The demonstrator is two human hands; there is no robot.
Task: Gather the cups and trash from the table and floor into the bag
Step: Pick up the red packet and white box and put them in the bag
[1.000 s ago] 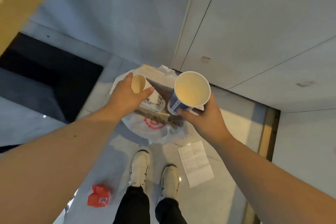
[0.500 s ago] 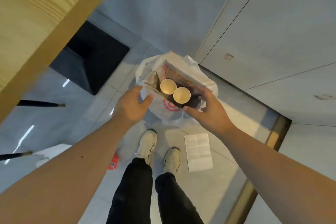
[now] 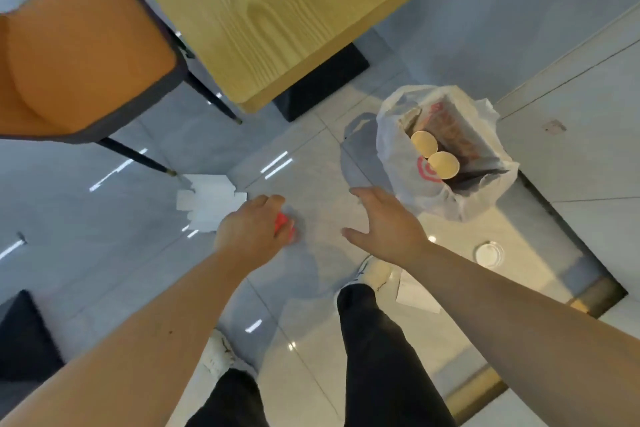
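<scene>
The left hand (image 3: 251, 236) reaches down over the red scrap (image 3: 284, 227) on the floor (image 3: 311, 322), with its grip curled around it, but I cannot tell if the fingers hold it yet. It could slip out, because the scrap is small and crumpled and the tile looks smooth and shiny. The right hand (image 3: 382, 224) is spread wide and holds nothing. It hangs near the bag (image 3: 398, 156), and a bump could tip the bag, since thin plastic stands up poorly. Two cups (image 3: 434, 152) already sit inside it, side by side. Other trash could get missed: a white paper (image 3: 207, 204) lies just beside the left hand, another paper (image 3: 415, 295) hides partly under the right arm, and a clear lid (image 3: 489, 254) (I think it is a lid) lies near the bag. The room has grey tiles, a wooden desk (image 3: 277, 10) with nothing on the part shown, and an orange chair (image 3: 79, 55).
</scene>
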